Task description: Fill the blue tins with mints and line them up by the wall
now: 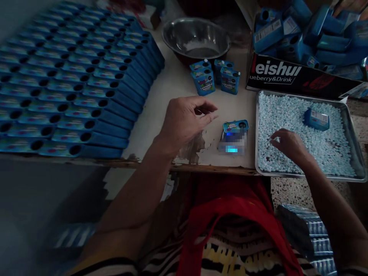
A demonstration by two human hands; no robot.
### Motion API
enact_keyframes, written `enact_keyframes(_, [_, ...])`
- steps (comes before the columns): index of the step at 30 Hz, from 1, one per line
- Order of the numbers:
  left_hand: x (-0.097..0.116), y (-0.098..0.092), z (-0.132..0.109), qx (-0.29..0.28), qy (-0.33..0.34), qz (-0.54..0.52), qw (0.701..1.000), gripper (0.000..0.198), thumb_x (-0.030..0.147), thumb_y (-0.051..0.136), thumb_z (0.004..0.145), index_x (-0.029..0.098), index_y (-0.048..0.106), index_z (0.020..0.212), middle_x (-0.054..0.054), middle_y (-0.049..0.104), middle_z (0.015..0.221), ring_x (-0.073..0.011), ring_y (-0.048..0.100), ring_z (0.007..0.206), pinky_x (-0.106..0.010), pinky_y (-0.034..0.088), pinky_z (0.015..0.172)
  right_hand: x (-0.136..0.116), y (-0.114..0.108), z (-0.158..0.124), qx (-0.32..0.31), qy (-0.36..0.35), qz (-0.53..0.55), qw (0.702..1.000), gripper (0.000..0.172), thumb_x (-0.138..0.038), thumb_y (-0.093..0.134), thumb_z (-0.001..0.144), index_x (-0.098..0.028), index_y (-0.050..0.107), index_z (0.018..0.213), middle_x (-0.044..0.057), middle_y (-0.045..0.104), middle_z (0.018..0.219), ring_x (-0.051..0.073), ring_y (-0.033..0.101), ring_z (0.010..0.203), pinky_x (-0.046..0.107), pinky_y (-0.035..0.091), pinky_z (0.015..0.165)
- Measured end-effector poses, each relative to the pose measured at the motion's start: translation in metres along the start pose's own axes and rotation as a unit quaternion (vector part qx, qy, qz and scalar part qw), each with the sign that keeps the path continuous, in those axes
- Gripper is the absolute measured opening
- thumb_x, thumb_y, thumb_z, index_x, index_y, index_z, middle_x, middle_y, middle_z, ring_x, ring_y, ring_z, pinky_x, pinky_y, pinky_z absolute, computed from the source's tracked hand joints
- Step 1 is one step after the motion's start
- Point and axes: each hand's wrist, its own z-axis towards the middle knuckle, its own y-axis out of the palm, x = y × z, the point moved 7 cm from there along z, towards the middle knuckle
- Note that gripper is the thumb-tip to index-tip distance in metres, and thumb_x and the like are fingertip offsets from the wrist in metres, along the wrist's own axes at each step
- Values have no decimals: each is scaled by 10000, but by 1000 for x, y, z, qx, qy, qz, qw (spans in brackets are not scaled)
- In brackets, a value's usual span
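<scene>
My left hand (185, 120) hovers over the table, its thumb and fingers a little apart with nothing seen between them. To its right, a small blue box (234, 126) with a dark round hole in its top sits on a small device with a glowing, blurred display (231, 149). Over a metal tray (258, 126) of pale blue candy pellets (287, 109), my right hand (289, 145) has its fingertips drawn together near the pellets. Whatever they pinch is too small to make out. Another blue box (316, 119) lies tilted on the pellets.
Rows of blue boxes with holes (69, 76) cover the left side. Several boxes with white caps (204, 82) stand before a steel bowl (197, 38). A black carton (299, 76) heaped with blue boxes is behind the tray. The worn table edge (212, 168) runs before my red apron.
</scene>
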Motion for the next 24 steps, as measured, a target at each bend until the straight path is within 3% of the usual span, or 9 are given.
enact_keyframes(3, [-11,-3,-3,-13,-13,4,1000,184,316,874,869,233,863,1032,-38,843,960,-205,757,885,-309,639,886,-4,-34,2,84,-15,58,995,162,-336,765,913,-221,869,960,98,797,1008,203,676,715,374,488,717])
enact_keyframes(6, [-17,0,-4,-35,-17,-11,999,219,329,901,852,228,859,1042,-43,846,990,-211,762,902,-315,640,895,-39,-66,6,141,-60,109,982,147,-350,762,918,-236,847,959,64,768,877,201,653,714,379,508,732])
enact_keyframes(12, [-10,14,-7,-85,-4,-43,995,377,263,951,840,236,829,1196,-54,849,1142,-239,779,1055,-313,616,909,-133,-88,25,101,-162,96,977,134,-257,711,954,-219,829,1008,46,775,865,187,659,751,356,491,767])
enact_keyframes(14, [-2,24,-9,-79,14,-25,996,510,236,979,823,217,790,1296,-83,828,1260,-274,766,1174,-372,615,1025,-142,-90,30,98,-163,100,977,120,-250,710,941,-217,818,983,36,758,822,184,659,741,351,476,764])
enact_keyframes(17, [16,55,-10,-110,53,33,992,716,220,1019,770,160,719,1417,-172,738,1472,-361,680,1390,-493,537,1227,-123,-91,40,115,-109,206,966,122,-338,749,880,-223,781,903,15,714,731,179,621,681,338,455,702])
enact_keyframes(19, [23,81,-8,-183,73,61,979,591,245,954,857,148,729,1394,-192,738,1460,-383,683,1390,-510,552,1214,-101,-84,56,109,-49,353,928,198,-419,777,819,-232,721,857,14,707,727,171,593,648,325,445,652])
enact_keyframes(21, [22,90,-3,-230,78,79,967,398,249,838,964,171,754,1345,-169,771,1393,-372,720,1336,-496,595,1145,-88,-67,78,73,0,499,864,263,-429,791,731,-246,649,856,19,719,773,162,577,631,311,432,616])
enact_keyframes(22, [18,86,2,-234,73,88,965,338,239,796,990,187,765,1323,-156,783,1368,-367,733,1317,-488,608,1117,-88,-57,91,47,14,550,834,300,-407,790,682,-253,619,874,22,725,807,158,574,630,305,425,608])
enact_keyframes(24, [4,59,15,-201,47,113,972,322,212,777,988,211,774,1310,-141,786,1380,-370,737,1318,-482,612,1096,-101,-39,120,-2,24,599,800,377,-374,773,609,-260,586,916,10,704,828,149,554,624,294,397,597])
